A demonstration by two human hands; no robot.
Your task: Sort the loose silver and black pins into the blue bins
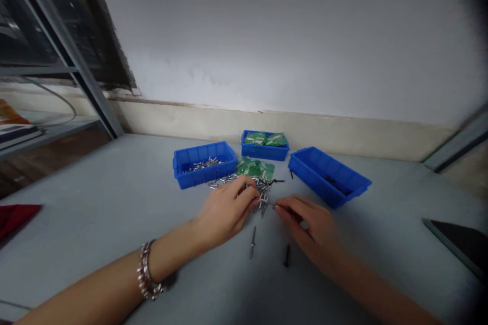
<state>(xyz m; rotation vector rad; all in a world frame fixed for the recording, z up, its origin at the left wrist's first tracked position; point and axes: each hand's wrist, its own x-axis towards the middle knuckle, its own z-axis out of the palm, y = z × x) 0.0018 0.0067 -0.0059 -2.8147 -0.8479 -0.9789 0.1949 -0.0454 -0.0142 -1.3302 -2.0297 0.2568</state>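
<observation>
A thin silver blind rivet [269, 203] spans the gap between my two hands. My left hand [223, 210] is closed, thumb and fingers pinching its left end, just over the near side of a loose pile of silver rivets [263, 183]. At the other end, the fingertips of my right hand [312, 226] pinch the rivet's thin tip. A single rivet [253, 242] lies on the table below my hands. Right of it is a black screw [287, 255]. Part of the pile is hidden behind my left fingers.
Behind the pile lies a green packet [254, 166]. A blue bin [186, 180] at left contains silver rivets; the back bin [265, 152] holds green packets. Several dark pieces lie in the right bin [310, 181]. A dark flat object [457, 244] rests at far right, red cloth [17, 218] at left.
</observation>
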